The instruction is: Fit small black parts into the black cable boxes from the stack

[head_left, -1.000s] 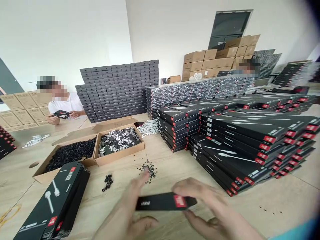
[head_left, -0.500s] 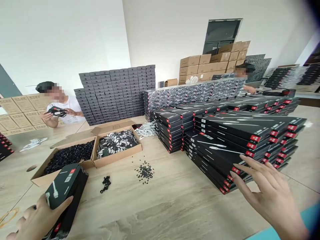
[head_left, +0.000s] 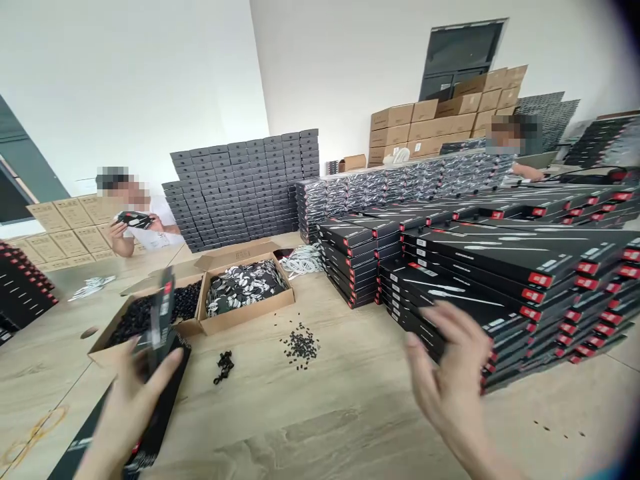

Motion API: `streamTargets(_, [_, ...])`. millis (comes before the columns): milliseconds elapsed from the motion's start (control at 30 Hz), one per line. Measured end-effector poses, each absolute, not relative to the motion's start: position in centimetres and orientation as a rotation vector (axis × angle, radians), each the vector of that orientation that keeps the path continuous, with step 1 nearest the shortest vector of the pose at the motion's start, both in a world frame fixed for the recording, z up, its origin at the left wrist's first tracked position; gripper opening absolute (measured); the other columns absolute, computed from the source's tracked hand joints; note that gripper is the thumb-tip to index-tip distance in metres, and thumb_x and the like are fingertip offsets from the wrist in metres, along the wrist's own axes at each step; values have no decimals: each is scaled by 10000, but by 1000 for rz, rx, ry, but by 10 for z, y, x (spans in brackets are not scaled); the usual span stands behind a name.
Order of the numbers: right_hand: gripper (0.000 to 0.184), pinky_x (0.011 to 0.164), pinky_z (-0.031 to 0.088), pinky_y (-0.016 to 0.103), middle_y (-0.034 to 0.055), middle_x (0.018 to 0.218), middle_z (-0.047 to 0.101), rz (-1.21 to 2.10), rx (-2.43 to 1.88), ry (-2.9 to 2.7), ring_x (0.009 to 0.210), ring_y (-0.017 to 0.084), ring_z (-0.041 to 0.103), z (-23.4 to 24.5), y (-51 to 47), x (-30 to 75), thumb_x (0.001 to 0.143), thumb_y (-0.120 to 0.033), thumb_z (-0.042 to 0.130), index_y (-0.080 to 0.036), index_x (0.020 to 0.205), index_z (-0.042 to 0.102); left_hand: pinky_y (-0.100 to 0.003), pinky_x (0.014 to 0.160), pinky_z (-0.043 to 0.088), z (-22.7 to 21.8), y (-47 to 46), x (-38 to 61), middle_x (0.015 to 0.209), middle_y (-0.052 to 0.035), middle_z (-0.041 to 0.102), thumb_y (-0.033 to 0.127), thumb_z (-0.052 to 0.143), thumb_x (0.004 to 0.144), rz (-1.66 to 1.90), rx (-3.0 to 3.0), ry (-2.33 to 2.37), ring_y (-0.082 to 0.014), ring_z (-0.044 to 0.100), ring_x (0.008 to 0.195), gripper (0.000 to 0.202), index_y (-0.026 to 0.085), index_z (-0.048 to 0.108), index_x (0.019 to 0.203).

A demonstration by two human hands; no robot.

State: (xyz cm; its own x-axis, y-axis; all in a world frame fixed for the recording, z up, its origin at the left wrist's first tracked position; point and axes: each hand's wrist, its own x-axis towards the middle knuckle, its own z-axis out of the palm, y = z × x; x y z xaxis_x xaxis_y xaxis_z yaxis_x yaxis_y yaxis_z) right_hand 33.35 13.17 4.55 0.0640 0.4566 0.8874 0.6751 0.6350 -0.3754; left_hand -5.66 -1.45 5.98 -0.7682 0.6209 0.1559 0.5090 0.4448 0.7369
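Note:
My left hand (head_left: 127, 393) is closed on a flat black cable package (head_left: 163, 310), tilted up and smeared by motion. Beneath it lies a stack of like black packages (head_left: 167, 393) at the table's near left. My right hand (head_left: 453, 370) holds nothing; its fingers are apart and slightly curled. It hovers in front of the stacked black cable boxes (head_left: 450, 257), which carry red corners and pictures of white cables. Between my hands, a small clump of black rings (head_left: 224, 367) and a scatter of tiny black pieces (head_left: 301, 347) rest on the table.
Open cartons hold black pieces (head_left: 185, 303) and black-and-white pieces (head_left: 247, 287). White cables (head_left: 303, 259) lie behind them. A wall of dark boxes (head_left: 245, 193) rises at the back. One co-worker (head_left: 145, 220) sits at far left holding a package; another person (head_left: 515, 140) is at back right.
My left hand has raised a package off its stack and tilted it upright. My right hand has moved left, away from the box corners. The view has shifted slightly left.

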Motion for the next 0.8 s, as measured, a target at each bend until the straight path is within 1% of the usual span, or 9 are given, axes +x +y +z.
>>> streamTargets(33, [353, 1026, 386, 560, 123, 1293, 499, -43, -870, -1745, 1237, 323, 463, 48, 126, 314, 914, -278, 494, -259, 1265, 470, -399, 914, 493, 62, -6, -39, 1317, -75, 582, 597, 528, 787, 1366, 993, 2132, -297, 577, 1150, 766, 215, 299, 1410])
streamTargets(100, [330, 1014, 425, 498, 112, 1293, 506, 273, -693, -2013, 1237, 292, 472, 54, 119, 275, 922, -247, 479, -281, 1250, 468, -444, 884, 502, 58, 11, -7, 1252, -167, 623, 591, 614, 735, 1331, 911, 1421, -347, 605, 1097, 715, 131, 508, 1273])
streamTargets(167, [371, 1020, 423, 481, 113, 1311, 494, 520, -560, -2072, 1202, 267, 501, 60, 121, 240, 931, -237, 459, -284, 1297, 419, -478, 877, 501, 44, 25, 17, 1207, -187, 647, 569, 671, 701, 1334, 835, 1021, -360, 609, 1084, 628, 128, 623, 1146])
streamTargets(233, [405, 970, 464, 430, 108, 1327, 475, 751, -500, -2062, 1041, 212, 584, 67, 132, 214, 944, -265, 441, -277, 1342, 366, -460, 869, 503, 28, 33, 32, 1179, -173, 662, 514, 723, 684, 1323, 818, 851, -339, 616, 1072, 550, 145, 664, 1087])
streamTargets(333, [390, 806, 508, 347, 86, 1236, 518, 995, -550, -2026, 803, 151, 587, 75, 153, 192, 925, -360, 491, -235, 1289, 425, -405, 831, 514, 10, 38, 41, 1154, -163, 667, 468, 773, 659, 1277, 790, 825, -299, 638, 1022, 515, 146, 674, 1047])
streamTargets(433, [274, 717, 459, 301, 27, 946, 543, 1033, -619, -2008, 740, 145, 519, 74, 170, 182, 885, -451, 544, -191, 960, 588, -350, 726, 523, 3, 39, 43, 1036, -153, 699, 419, 830, 604, 1270, 803, 931, -247, 676, 842, 542, 132, 658, 1031])
streamTargets(533, [321, 671, 407, 274, -18, 774, 440, 1033, -635, -1959, 729, 146, 475, 70, 177, 178, 852, -453, 586, -194, 681, 505, -325, 672, 515, 1, 40, 46, 877, -127, 718, 393, 863, 565, 1289, 814, 1037, -215, 665, 722, 569, 112, 654, 1014])
streamTargets(700, [277, 663, 384, 263, -12, 821, 439, 991, -536, -1992, 758, 148, 472, 63, 174, 174, 823, -277, 614, -206, 649, 410, -282, 736, 506, -1, 45, 59, 896, -107, 725, 467, 718, 745, 1452, 784, 1107, -190, 647, 804, 426, 110, 699, 977])
streamTargets(800, [150, 750, 408, 287, 11, 912, 496, 1036, -442, -2112, 840, 162, 509, 56, 169, 168, 802, -209, 616, -204, 713, 494, -268, 625, 510, -2, 50, 63, 839, -94, 734, 489, 632, 812, 1474, 774, 1084, -161, 632, 672, 408, 121, 706, 972])
